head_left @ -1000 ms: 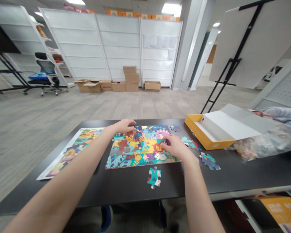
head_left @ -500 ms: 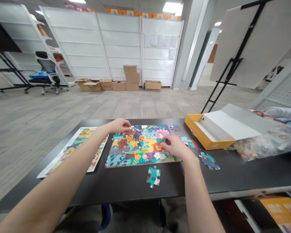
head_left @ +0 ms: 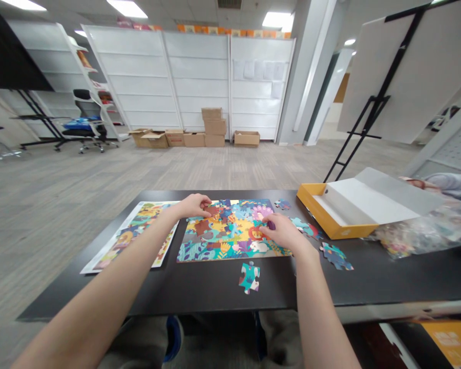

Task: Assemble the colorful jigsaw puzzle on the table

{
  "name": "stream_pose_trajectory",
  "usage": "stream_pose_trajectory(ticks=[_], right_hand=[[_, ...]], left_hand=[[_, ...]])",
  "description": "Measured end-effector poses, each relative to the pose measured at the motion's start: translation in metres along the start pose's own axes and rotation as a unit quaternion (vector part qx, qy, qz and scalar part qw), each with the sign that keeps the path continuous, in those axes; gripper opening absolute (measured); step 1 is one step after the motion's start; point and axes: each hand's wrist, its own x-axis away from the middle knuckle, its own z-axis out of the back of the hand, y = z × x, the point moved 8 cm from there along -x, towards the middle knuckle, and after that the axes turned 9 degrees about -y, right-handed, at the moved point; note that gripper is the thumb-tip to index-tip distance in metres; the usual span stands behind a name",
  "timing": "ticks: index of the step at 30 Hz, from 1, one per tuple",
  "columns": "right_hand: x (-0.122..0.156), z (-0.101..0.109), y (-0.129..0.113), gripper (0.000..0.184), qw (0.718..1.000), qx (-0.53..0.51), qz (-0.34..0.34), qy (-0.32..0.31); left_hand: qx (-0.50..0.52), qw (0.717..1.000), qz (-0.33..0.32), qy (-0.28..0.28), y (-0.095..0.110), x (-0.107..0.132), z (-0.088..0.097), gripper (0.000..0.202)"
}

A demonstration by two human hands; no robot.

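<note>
A colourful jigsaw puzzle (head_left: 230,236) lies on the black table (head_left: 200,287) in front of me. My left hand (head_left: 194,205) rests on its far left corner, fingers curled and pinching a brown piece. My right hand (head_left: 282,233) presses on the puzzle's right side, fingers curled around a purple piece (head_left: 271,224). One loose piece (head_left: 249,277) lies near the table's front edge. More loose pieces (head_left: 336,255) lie to the right of my right hand.
A printed reference sheet (head_left: 132,241) lies left of the puzzle. An open yellow box (head_left: 330,212) with a white lid stands at the right, beside a clear bag of pieces (head_left: 422,233). Another person's sleeve (head_left: 451,183) shows at the far right. An easel stands behind.
My left hand has drawn back a little from the puzzle's top edge toward its left corner. My right hand has stayed on the right side. The camera has shifted slightly.
</note>
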Motion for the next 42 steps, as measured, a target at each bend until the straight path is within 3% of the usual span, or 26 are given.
stream_pose_trajectory(ticks=[5,8,11,14,18,22,26,28,31,35,38,42], right_hand=[[-0.001,0.000,0.000,0.028,1.000,0.001,0.004,0.005],[0.000,0.000,-0.001,0.027,1.000,0.004,0.005,0.004],[-0.001,0.000,0.001,0.029,1.000,0.001,0.001,0.002],[-0.002,0.000,0.003,0.030,1.000,-0.007,0.001,0.007],[-0.002,0.001,0.002,0.028,1.000,0.001,0.005,0.010],[0.000,0.001,0.000,0.027,1.000,0.017,0.002,0.010],[0.001,0.001,0.000,0.025,1.000,0.013,-0.002,0.015],[0.001,0.002,0.000,0.025,1.000,0.009,-0.004,0.018],[0.002,0.002,-0.002,0.027,1.000,0.006,0.000,0.011],[0.003,0.000,-0.002,0.030,1.000,0.013,-0.006,-0.003],[0.004,0.000,-0.001,0.028,1.000,0.015,-0.001,0.006],[0.005,-0.001,0.000,0.025,1.000,0.009,0.010,0.009]], left_hand=[[0.037,0.997,-0.004,0.066,0.004,0.011,0.011,0.049],[0.129,0.989,-0.004,0.073,0.004,0.027,0.016,0.044],[0.214,0.968,0.011,0.133,-0.006,0.061,0.029,0.051],[0.225,0.944,0.076,0.228,-0.029,0.110,0.037,0.061],[0.184,0.926,0.198,0.265,-0.066,0.164,0.020,0.055],[0.084,0.928,0.275,0.235,-0.088,0.185,-0.001,0.040],[-0.007,0.929,0.321,0.184,-0.095,0.189,-0.008,0.040],[-0.040,0.928,0.319,0.188,-0.089,0.185,-0.004,0.042],[-0.050,0.954,0.210,0.207,-0.061,0.161,0.003,0.041],[0.005,0.984,0.056,0.169,-0.018,0.119,-0.004,0.041],[0.014,0.988,0.022,0.155,-0.003,0.100,-0.012,0.040],[0.006,0.990,0.030,0.135,-0.004,0.089,-0.021,0.035]])
